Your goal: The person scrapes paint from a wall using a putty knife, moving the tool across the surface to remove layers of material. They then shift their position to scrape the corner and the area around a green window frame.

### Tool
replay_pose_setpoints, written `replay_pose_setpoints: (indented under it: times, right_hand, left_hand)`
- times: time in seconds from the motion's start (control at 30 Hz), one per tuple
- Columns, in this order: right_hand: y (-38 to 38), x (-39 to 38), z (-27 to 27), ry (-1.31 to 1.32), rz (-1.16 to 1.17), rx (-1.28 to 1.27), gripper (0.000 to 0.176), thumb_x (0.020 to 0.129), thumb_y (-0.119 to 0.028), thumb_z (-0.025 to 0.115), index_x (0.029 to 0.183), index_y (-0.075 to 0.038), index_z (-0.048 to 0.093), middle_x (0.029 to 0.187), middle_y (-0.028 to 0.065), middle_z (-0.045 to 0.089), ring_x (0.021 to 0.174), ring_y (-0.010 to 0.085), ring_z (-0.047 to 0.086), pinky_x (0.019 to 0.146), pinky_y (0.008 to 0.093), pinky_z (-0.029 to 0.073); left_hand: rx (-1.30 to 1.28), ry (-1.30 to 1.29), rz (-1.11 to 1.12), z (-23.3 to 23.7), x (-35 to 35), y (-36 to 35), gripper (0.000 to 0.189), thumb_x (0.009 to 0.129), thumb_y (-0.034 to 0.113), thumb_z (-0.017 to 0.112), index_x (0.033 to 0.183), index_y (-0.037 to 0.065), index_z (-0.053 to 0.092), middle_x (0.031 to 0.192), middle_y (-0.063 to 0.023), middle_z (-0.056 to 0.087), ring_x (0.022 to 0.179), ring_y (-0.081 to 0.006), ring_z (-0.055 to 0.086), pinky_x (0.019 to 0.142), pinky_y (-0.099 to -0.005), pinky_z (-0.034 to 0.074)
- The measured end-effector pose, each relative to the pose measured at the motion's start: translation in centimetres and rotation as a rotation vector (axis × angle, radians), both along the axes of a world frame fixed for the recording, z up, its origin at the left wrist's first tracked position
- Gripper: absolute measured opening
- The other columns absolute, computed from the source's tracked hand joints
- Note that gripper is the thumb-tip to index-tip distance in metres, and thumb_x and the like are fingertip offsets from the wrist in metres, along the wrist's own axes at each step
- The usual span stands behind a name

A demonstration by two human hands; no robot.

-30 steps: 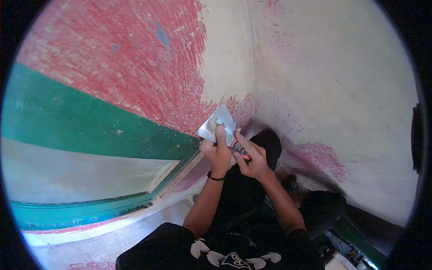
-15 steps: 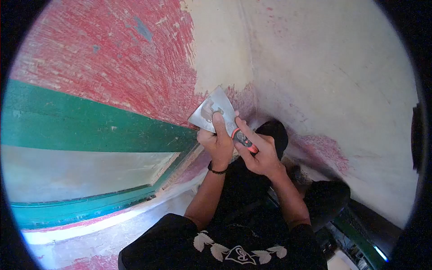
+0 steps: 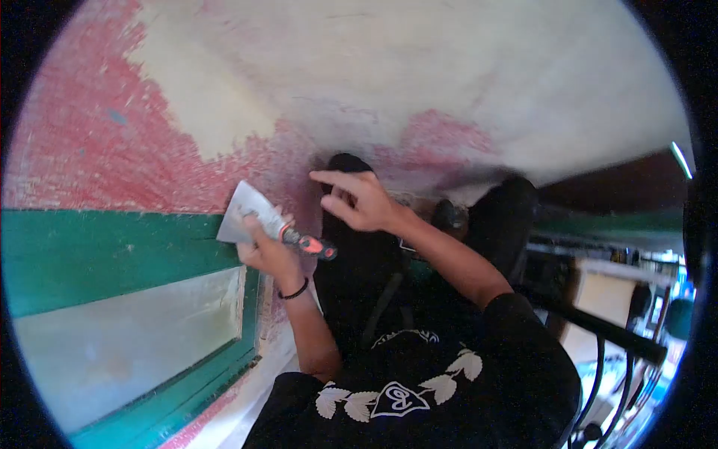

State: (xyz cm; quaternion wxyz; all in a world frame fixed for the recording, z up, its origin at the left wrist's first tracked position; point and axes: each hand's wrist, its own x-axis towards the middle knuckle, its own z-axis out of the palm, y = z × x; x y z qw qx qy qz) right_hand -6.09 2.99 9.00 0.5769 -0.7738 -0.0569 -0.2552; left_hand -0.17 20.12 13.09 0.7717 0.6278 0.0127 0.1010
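Observation:
A wide putty knife (image 3: 244,208) with a metal blade and a red-and-black handle is in my left hand (image 3: 271,253), which grips it by the blade with the thumb on top. Its handle points right, toward my body. Smears of putty-like material show on the blade near my thumb. My right hand (image 3: 365,200) is raised in the air to the right of the knife and holds nothing. Its index finger is stretched out and the others are partly bent. A dark bracelet circles my left wrist.
A wall with scraped red paint (image 3: 90,142) and a pale patch (image 3: 198,90) lies ahead. At left is a green wooden frame (image 3: 97,251) around a pale panel (image 3: 142,329). My dark-clad knees are near the wall. Black metal bars (image 3: 606,329) stand at right.
My right hand has let go of the putty knife handle and moved away to the right. The left hand keeps the knife. The view has turned right, showing more of the room.

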Motion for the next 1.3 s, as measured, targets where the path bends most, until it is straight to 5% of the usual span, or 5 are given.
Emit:
replay_pose_setpoints:
  times: [0.17,0.4,0.77,1.07,1.3]
  right_hand:
    - [-3.4,-4.1,-11.9,0.329,-0.702,-0.012,0.024,0.093,-0.023,0.059,0.098,-0.002,0.068,0.075,0.0187,0.065,0.067,0.0311,0.067,0.069,0.0412,0.052]
    - [-0.2,-10.1,-22.9,0.977,0.246,-0.152,0.036,0.090,-0.031,0.061,0.113,-0.004,0.068,0.099,0.0209,0.068,0.090,0.0284,0.066,0.080,0.0463,0.049]
    - [1.2,-8.6,-23.9,1.137,0.220,0.077,0.054,0.094,-0.046,0.051,0.129,-0.006,0.057,0.124,0.0196,0.057,0.114,0.0306,0.053,0.098,0.0452,0.038]
    - [-3.5,-9.9,-26.4,1.306,0.298,0.580,0.069,0.097,-0.058,0.042,0.143,-0.007,0.049,0.144,0.0185,0.048,0.133,0.0325,0.043,0.112,0.0443,0.030]
    - [-5.6,-9.7,-14.3,1.247,-0.094,0.332,0.084,0.088,-0.071,0.052,0.136,-0.003,0.056,0.137,0.0184,0.056,0.132,0.0315,0.047,0.113,0.0426,0.031]
  left_hand:
    - [0.047,-0.028,-0.107,0.5,-2.9,3.0,0.037,0.100,0.026,0.057,0.115,-0.009,0.057,0.086,-0.0177,0.067,0.058,-0.0211,0.065,0.047,-0.0286,0.052]
    - [0.113,-0.022,-0.094,1.4,-6.0,6.6,0.037,0.099,0.029,0.059,0.111,-0.006,0.059,0.076,-0.0137,0.065,0.051,-0.0171,0.061,0.044,-0.0267,0.050]
    - [0.253,0.118,-0.090,-0.8,-5.8,6.3,0.035,0.103,0.028,0.054,0.108,-0.006,0.057,0.074,-0.0157,0.066,0.047,-0.0166,0.059,0.042,-0.0262,0.048]
    - [0.309,0.159,-0.585,1.4,-5.3,-2.4,0.029,0.101,0.016,0.055,0.098,-0.010,0.067,0.081,-0.0172,0.072,0.062,-0.0203,0.071,0.052,-0.0282,0.056]
    - [0.154,0.054,-0.732,-0.5,-8.6,0.2,0.028,0.100,0.015,0.055,0.103,-0.010,0.065,0.081,-0.0145,0.071,0.063,-0.0164,0.069,0.053,-0.0264,0.056]
